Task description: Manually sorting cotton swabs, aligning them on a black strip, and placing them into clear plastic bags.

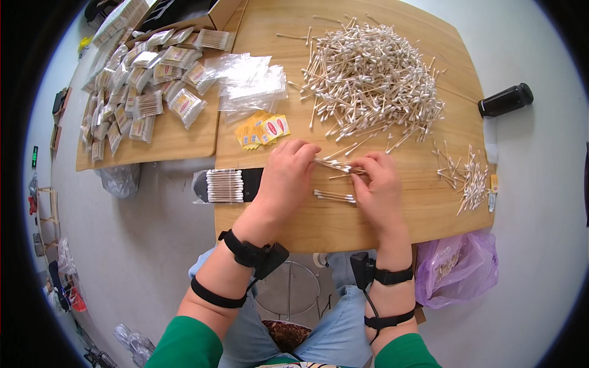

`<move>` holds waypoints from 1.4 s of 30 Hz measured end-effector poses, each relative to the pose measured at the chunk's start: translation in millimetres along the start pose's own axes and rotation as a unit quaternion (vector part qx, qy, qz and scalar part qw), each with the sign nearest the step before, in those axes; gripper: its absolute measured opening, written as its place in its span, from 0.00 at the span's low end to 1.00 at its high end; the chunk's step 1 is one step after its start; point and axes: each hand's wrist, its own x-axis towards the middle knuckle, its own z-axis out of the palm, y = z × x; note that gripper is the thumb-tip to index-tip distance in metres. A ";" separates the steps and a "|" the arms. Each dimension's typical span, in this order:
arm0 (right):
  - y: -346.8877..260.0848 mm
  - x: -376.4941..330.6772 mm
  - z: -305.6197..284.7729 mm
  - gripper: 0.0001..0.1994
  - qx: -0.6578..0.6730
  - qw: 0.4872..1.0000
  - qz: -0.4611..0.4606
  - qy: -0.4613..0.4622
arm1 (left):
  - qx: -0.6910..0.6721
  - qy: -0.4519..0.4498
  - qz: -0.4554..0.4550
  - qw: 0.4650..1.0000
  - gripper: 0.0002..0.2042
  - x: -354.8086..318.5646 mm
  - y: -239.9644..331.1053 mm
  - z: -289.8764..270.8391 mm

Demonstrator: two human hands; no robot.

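Between my two hands lies a small bunch of cotton swabs (333, 164), just above the near part of the table. My left hand (287, 175) is closed on the bunch's left end, fingertips pinched together. At its other end, the thumb and fingers of my right hand (378, 184) pinch the white tips. Below the bunch a few loose swabs (334, 196) lie side by side on the wood. Left of my left wrist, a row of swabs (225, 186) rests on a black strip (251, 185), with clear plastic around its left end.
A large heap of swabs (374, 80) covers the far table; a smaller pile (472, 187) lies right. Yellow cards (262, 130) and clear bags (251, 86) sit near filled packets (147, 105). A black bottle (506, 100) is beyond the right edge, a purple bag (460, 270) below.
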 end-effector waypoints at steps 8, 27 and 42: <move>7.0 -4.3 -8.3 0.10 -0.003 0.998 0.061 -0.012 | 0.036 0.008 -0.018 0.999 0.06 -0.7 -1.1 -3.8; 0.5 2.0 -4.3 0.05 -0.006 0.998 0.064 0.008 | 0.025 -0.004 0.015 1.000 0.08 0.6 1.6 -13.2; -19.9 27.9 28.7 0.07 -0.087 0.996 -0.016 -0.013 | 0.036 -0.059 0.028 0.997 0.07 -2.1 -8.2 -17.5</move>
